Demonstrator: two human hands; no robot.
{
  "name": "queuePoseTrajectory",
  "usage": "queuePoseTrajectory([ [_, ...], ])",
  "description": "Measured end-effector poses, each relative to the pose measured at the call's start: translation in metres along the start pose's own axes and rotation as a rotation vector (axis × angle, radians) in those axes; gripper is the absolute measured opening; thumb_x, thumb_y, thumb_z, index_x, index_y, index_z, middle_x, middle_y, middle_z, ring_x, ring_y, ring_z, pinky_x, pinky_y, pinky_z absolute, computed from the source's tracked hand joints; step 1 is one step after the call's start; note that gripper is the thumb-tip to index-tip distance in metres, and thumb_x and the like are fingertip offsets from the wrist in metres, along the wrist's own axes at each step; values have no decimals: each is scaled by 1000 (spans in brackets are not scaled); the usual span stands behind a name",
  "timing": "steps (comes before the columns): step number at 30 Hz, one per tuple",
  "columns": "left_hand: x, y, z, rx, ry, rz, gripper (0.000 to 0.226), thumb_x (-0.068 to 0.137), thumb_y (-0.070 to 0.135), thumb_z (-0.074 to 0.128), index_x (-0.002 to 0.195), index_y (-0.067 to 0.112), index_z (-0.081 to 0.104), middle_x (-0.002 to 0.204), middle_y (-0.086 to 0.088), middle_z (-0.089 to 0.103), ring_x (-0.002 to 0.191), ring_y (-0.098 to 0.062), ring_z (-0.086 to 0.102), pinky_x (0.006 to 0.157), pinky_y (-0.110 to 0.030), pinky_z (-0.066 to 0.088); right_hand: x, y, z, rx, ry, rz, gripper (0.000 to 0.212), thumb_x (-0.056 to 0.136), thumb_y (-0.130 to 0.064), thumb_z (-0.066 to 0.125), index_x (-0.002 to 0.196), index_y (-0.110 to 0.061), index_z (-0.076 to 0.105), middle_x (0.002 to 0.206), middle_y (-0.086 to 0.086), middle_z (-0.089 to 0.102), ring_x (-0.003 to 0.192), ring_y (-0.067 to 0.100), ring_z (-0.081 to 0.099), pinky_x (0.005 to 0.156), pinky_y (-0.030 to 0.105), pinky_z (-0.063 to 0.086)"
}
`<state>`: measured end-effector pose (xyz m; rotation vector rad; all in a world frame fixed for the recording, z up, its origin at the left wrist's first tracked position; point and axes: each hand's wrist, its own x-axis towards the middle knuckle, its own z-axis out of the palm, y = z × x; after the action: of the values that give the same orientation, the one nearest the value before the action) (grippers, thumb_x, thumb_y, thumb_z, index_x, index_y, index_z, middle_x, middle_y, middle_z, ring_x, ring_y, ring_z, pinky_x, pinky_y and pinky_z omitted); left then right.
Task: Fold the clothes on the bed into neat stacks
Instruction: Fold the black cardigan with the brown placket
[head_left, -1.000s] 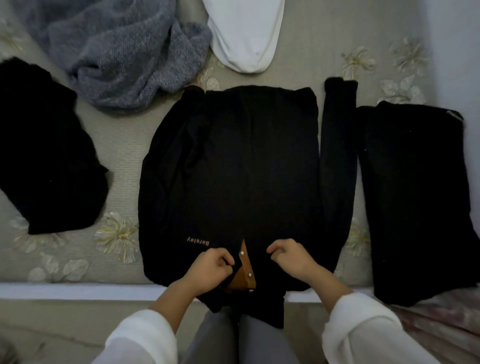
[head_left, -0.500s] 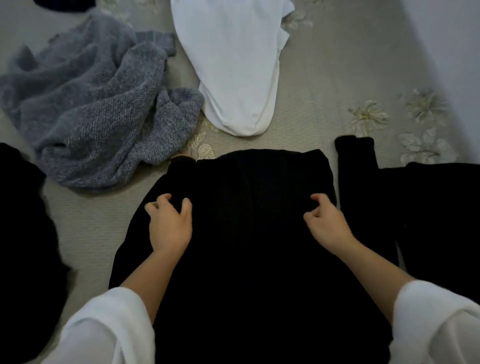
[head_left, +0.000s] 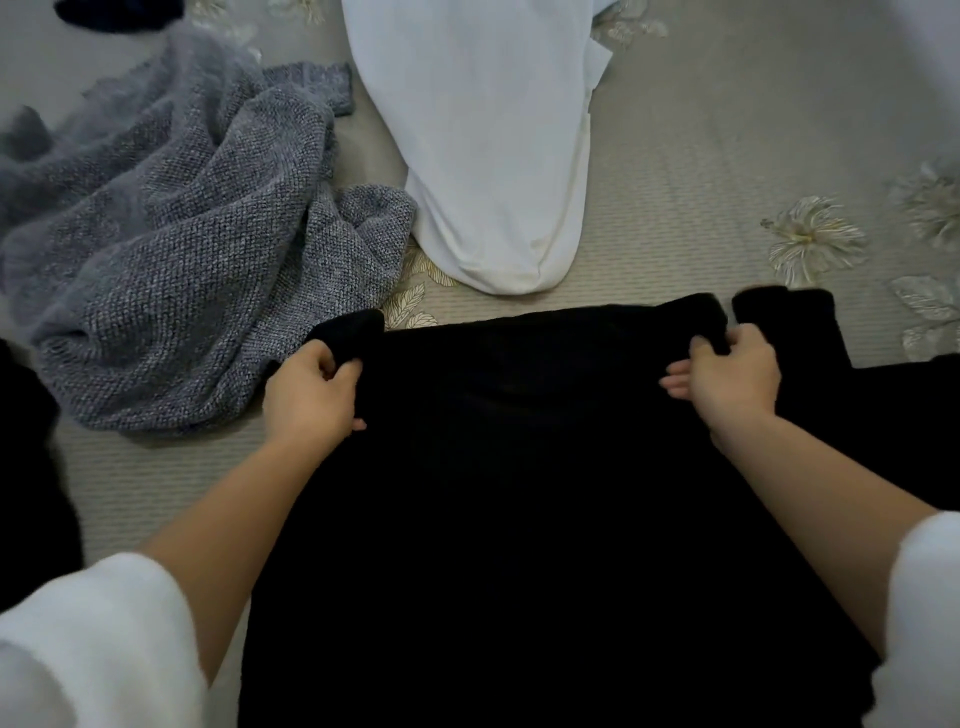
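**Both hands grip the far corners of a black garment on the bed**

A black garment (head_left: 524, 493) lies spread on the bed (head_left: 701, 171), filling the lower middle of the head view. The left hand (head_left: 311, 397) has its fingers curled round the garment's far left corner, where the cloth bunches up into a small fold just beside the grey sweater. The right hand (head_left: 732, 382) pinches the far right corner in the same way, thumb over the cloth, the other fingers partly tucked under the edge. Both forearms reach out from white sleeves (head_left: 98, 639) at the bottom corners of the frame.

A grey knit sweater (head_left: 171, 244) lies crumpled to the left, its near edge touching the black corner held by the left hand. A white garment (head_left: 488, 140) lies beyond the black one, its rounded end near the far edge but apart from it. To the right of the right hand a black sleeve or strip of cloth (head_left: 784, 312) lies on the cover; whether it belongs to the held garment or to another black piece is hard to tell, as the dark cloth shows little detail. More black cloth (head_left: 31, 483) sits at the left edge of the frame. The bed cover is pale grey-beige with a printed flower pattern (head_left: 813, 239).
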<state>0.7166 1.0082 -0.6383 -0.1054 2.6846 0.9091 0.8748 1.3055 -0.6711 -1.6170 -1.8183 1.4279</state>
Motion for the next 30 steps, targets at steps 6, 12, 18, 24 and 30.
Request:
queuePoseTrajectory([
  [6,4,-2,11,-26,104,102,29,83,32,67,106,17,56,90,1,61,92,-23,58,77,-28,36,10,4,1,-63,45,-60,49,91,-17,59,135,-7,37,75,-5,62,99,23,65,99,40,46],
  [12,22,5,9,197,32,150,49,85,37,65,130,23,50,105,-10,69,97,-31,64,90,-37,47,4,1,2,-245,-95,-151,84,89,-18,64,153,-22,10,93,-1,56,83,11,53,82,25,35],
  [18,15,-2,-12,-472,282,5,10,98,23,47,100,16,54,77,-3,68,53,-7,65,43,-20,49,-5,10,4,-406,-214,-282,84,93,-19,60,154,-23,2,132,15,34,109,22,46,98,33,38],
  [24,-3,-31,-27,-552,492,8,49,88,13,52,135,17,39,133,-7,53,122,-15,53,108,-32,39,-18,19,12,-656,-174,-429,71,97,-27,48,153,-27,5,139,19,29,123,37,30,107,46,24],
  [30,-15,-25,-22,248,568,371,54,78,17,59,131,14,49,139,-15,39,124,-34,35,100,-46,29,-24,28,19,-741,-124,-478,64,98,-29,46,153,-30,13,142,15,27,123,37,26,104,52,25],
])
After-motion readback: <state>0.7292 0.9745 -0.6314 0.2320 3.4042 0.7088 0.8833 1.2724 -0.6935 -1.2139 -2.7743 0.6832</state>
